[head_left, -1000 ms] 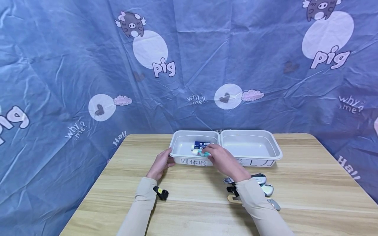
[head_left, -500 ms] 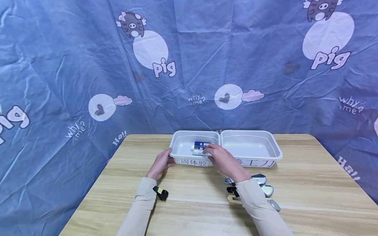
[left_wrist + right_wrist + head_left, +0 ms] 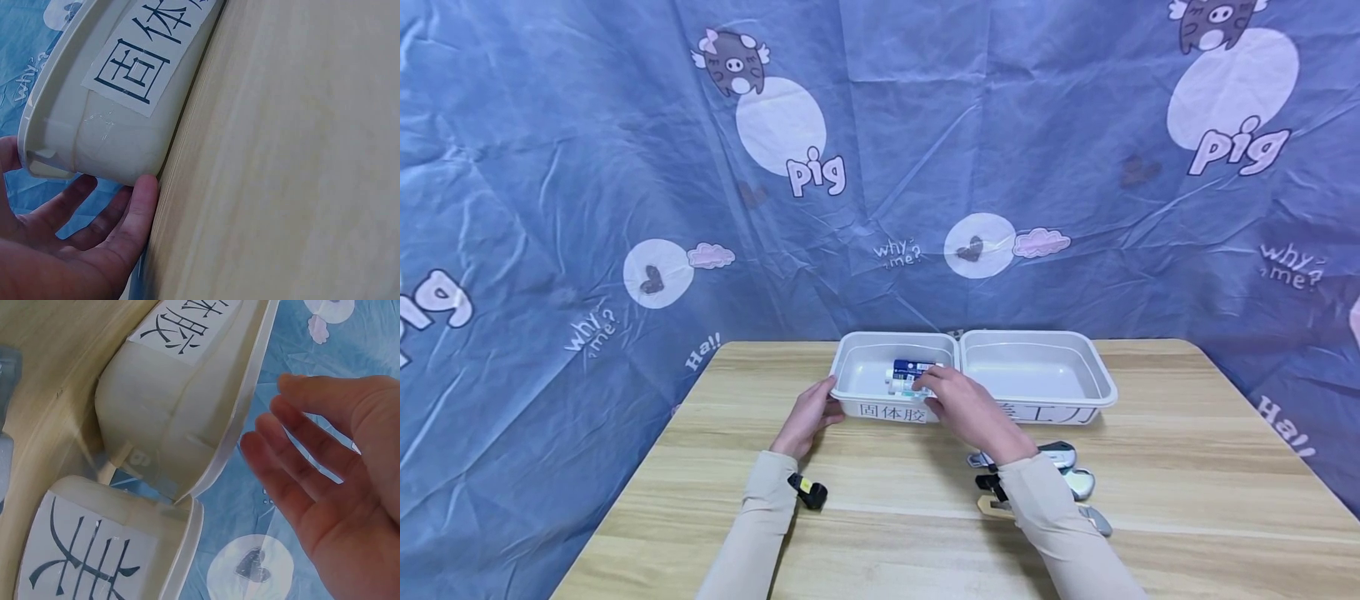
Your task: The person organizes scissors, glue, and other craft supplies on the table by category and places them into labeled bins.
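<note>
My left hand is at the near left corner of a white plastic bin, whose front label reads 固体胶. In the left wrist view its fingertips touch the bin's end wall, thumb at the rim. My right hand reaches over the bin's front right rim. Its fingers lie over a white and teal glue stick, partly covering it. Behind that lies a dark blue glue stick. Seen from the right wrist, the fingers are extended and apart, with nothing visible between them.
A second white bin stands against the first on the right, its label partly behind my right hand. Several utility knives lie on the wooden table under and beside my right forearm. A blue printed cloth hangs behind the table.
The front glue stick has rolled under my right fingers: its teal side faced up, then a whitish side, now teal shows low along its front. Both hands stay nearly in place.
</note>
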`<state>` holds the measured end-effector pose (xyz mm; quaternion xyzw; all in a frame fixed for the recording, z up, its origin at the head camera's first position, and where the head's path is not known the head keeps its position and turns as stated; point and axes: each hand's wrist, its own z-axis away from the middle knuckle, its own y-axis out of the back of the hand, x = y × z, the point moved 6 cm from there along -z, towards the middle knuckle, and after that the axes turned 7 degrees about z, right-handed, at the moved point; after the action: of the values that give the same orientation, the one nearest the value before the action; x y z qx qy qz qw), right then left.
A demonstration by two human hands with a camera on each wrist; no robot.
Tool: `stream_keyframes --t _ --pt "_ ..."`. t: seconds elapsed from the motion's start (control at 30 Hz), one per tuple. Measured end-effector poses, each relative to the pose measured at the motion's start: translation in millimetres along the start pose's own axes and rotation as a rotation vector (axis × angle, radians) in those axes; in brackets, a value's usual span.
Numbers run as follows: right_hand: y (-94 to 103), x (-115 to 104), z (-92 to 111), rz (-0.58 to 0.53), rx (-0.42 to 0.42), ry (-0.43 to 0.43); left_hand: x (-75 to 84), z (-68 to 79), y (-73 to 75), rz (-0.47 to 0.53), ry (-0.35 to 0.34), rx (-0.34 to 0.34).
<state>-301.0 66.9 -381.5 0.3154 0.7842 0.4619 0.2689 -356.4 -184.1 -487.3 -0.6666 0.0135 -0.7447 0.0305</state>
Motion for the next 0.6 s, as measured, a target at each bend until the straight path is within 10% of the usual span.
stream_keyframes --t 0.6 --pt "24.8 25 35 0.087 0.068 -0.023 0.8 0.8 -1.4 -0.007 -0.011 -0.004"
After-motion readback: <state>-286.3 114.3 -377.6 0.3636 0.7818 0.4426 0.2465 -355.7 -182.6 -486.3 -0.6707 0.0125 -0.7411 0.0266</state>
